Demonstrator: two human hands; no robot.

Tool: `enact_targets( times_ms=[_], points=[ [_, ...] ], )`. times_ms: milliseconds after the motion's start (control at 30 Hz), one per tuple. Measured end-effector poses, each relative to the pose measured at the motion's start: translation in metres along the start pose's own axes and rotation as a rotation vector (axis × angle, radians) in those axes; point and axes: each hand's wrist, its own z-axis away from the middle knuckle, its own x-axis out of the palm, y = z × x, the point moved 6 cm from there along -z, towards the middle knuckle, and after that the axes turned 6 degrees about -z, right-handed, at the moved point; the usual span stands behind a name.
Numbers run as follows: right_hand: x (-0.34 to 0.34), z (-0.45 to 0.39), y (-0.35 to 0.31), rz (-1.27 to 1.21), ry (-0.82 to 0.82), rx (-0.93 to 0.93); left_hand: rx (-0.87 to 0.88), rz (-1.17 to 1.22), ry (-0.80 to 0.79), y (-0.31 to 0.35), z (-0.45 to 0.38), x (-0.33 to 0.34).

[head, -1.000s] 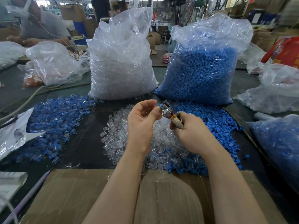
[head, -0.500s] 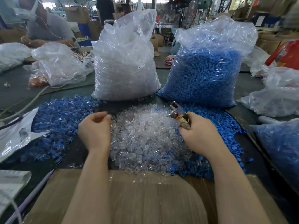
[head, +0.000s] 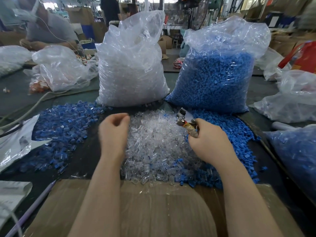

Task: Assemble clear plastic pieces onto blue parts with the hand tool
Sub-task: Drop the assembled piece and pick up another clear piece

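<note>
Hand tool (head: 187, 122) gripped by right hand (head: 207, 142); left hand (head: 113, 132) fingers loosely curled, blurred, over clear pieces (head: 153, 139).

Two full bags (head: 131, 69) (head: 217, 74) stand side by side behind the loose clear pieces (head: 153, 142); assembled parts (head: 63, 127) lie left, cardboard (head: 153, 211) nearest.

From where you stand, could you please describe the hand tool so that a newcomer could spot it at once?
Find the two tall bags at the back; the right one is the blue bag. Just in front of it, the right hand grips the hand tool above the clear pile. It is the only shiny metal thing among plastic, with a tape-wrapped handle.
</note>
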Motion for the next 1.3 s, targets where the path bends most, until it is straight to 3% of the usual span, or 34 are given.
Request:
enact_targets(
  times_ms=[100,200,467,633,733,833,900,1067,1300],
  points=[
    [0.002,-0.001,-0.003,0.047,0.025,-0.015,-0.027,0.136,-0.435,0.029,0.029,0.048],
    [0.003,-0.002,-0.005,0.082,0.026,-0.02,0.041,0.081,-0.612,0.043,0.052,0.078],
    [0.01,0.002,-0.011,0.246,-0.11,-0.07,-0.059,0.294,-0.506,0.041,0.058,0.086],
    [0.006,0.004,-0.001,0.29,-0.128,0.038,-0.03,0.319,-0.465,0.04,0.056,0.083],
    [0.002,0.001,0.002,0.176,-0.019,0.088,0.125,0.084,-0.476,0.042,0.052,0.083],
    [-0.006,0.001,0.016,0.17,0.093,0.21,0.345,-0.539,-0.329,0.038,0.042,0.073],
    [-0.01,0.002,0.029,0.239,0.126,0.299,0.346,-0.791,-0.275,0.029,0.037,0.067],
    [-0.004,0.006,0.048,0.264,0.098,0.465,0.33,-0.78,-0.284,0.021,0.035,0.067],
    [-0.002,0.006,0.045,0.285,0.102,0.438,0.264,-0.552,-0.283,0.025,0.034,0.062]
  ],
)
